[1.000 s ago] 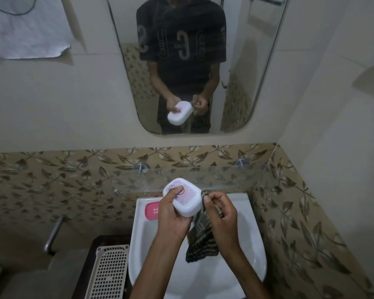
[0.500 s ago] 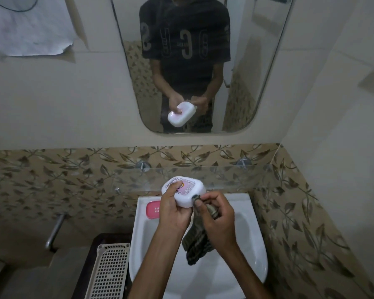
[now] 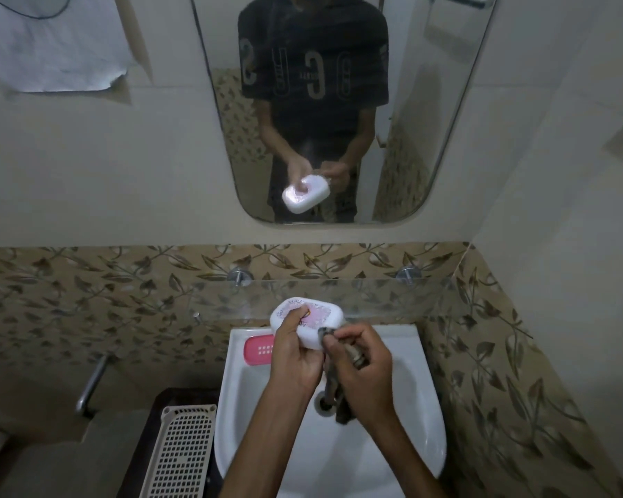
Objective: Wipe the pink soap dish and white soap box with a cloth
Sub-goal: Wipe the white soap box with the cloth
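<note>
My left hand (image 3: 294, 357) grips the white soap box (image 3: 319, 318), which has a pink printed lid and is held above the back of the basin. My right hand (image 3: 362, 368) holds the dark striped cloth (image 3: 335, 397) and presses a bunched part of it against the box's near right side. The rest of the cloth hangs down between my hands over the drain. The pink soap dish (image 3: 258, 350) lies on the basin's back left corner, partly hidden behind my left hand.
The white wash basin (image 3: 410, 425) is below my hands. A glass shelf (image 3: 392, 296) runs along the wall just behind the box. A mirror (image 3: 428, 120) hangs above. A cream perforated basket (image 3: 180, 451) stands left of the basin, with a metal handle (image 3: 92, 382) further left.
The box has tilted flatter, lid facing up, and moved slightly back. My right hand has closed in and pushed the cloth onto the box's side.
</note>
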Motion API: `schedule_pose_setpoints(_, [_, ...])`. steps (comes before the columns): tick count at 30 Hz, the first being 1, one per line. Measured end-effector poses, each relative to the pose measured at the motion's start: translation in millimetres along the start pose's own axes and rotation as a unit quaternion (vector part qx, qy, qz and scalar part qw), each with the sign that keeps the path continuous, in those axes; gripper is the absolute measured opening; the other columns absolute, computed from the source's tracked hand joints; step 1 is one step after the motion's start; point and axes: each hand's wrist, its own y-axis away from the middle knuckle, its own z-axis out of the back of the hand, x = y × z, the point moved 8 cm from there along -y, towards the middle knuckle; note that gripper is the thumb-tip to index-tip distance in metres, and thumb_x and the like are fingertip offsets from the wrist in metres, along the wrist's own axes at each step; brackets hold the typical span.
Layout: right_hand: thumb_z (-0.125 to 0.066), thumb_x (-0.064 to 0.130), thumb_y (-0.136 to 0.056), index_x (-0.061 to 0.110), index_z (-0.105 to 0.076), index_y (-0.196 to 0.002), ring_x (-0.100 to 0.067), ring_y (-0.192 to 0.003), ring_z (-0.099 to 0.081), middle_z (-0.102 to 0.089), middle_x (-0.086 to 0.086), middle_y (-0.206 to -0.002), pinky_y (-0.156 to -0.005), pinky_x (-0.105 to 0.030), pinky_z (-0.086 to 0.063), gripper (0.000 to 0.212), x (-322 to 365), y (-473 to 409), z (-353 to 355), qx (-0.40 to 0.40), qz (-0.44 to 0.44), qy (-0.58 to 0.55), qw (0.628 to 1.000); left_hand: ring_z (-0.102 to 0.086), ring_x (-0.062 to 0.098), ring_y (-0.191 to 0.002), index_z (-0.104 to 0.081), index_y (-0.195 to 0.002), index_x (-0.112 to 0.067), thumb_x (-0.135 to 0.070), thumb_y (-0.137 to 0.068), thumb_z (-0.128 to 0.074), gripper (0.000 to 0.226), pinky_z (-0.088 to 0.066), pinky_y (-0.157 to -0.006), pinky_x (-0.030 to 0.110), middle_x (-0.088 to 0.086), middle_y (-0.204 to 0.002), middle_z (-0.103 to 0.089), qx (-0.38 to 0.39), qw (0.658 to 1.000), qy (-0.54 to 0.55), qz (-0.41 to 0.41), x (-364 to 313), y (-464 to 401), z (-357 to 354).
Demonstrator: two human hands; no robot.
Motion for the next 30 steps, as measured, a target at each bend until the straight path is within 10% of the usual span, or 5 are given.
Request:
schedule_pose_setpoints(5, [-0.078,0.016,-0.091,0.028,-0.071,-0.087,-0.012,-0.088,-0.072,-0.075,0.009,-0.090,-0.076,-0.017,-0.054,0.015,9.6,-2.2,-6.7,0.026,0.029,0.021,0.999,-0.068,0.039,-0.103,-0.056,-0.124,0.012,-0.019,-0.096,-0.066,0.044,-0.056,-0.097,0.045,0.030,-0.117,-0.066,0.005,0.999,-0.011,0.042,10.6,5.9,7.4])
schedule_pose_setpoints(10, [-0.075,0.020,-0.096,0.024,-0.068,-0.090,-0.006,-0.083,-0.070,-0.073,0.009,-0.089,-0.070,-0.016,-0.053,0.009,-5.4,-7.4,10.5,-0.040,-0.042,-0.020,0.998,-0.076,0.032,-0.064,-0.072,-0.080,0.011,-0.010,-0.099,-0.061,0.031,-0.063,-0.054,0.040,0.024,-0.077,-0.075,0.031,0.999,0.006,0.008,8.7,7.2,4.4])
schedule_pose_setpoints(14, [-0.078,0.021,-0.092,0.025,-0.069,-0.088,-0.012,-0.078,-0.071,-0.073,0.006,-0.086,-0.069,-0.017,-0.055,0.011,-1.7,5.2,-11.0,0.052,-0.024,-0.019,0.998,-0.076,0.032,-0.074,-0.060,-0.117,0.003,-0.016,-0.093,-0.071,0.032,-0.063,-0.080,0.045,0.019,-0.084,-0.075,0.014,1.000,-0.014,-0.007,4.9,2.2,6.8])
schedule_pose_setpoints(23, [-0.072,0.023,-0.097,0.015,-0.071,-0.093,-0.031,-0.096,-0.076,-0.079,-0.015,-0.101,-0.075,-0.033,-0.062,0.009,-31.3,4.7,-4.1,0.001,-0.240,-0.196,0.951,-0.077,0.032,-0.087,-0.065,-0.122,-0.003,-0.024,-0.086,-0.077,0.043,-0.064,-0.074,0.039,0.022,-0.101,-0.077,0.049,0.995,-0.077,-0.027,18.0,13.9,5.8])
schedule_pose_setpoints(30, [-0.082,0.026,-0.081,0.010,-0.071,-0.092,-0.027,-0.080,-0.072,-0.073,-0.020,-0.093,-0.067,-0.038,-0.061,0.022,-29.0,-20.8,12.9,0.039,-0.286,-0.308,0.906,-0.047,0.054,-0.137,-0.053,-0.143,0.007,-0.046,-0.092,-0.066,0.075,-0.040,-0.111,0.066,0.034,-0.150,-0.047,0.258,0.952,-0.043,0.157,-4.3,26.7,0.9])
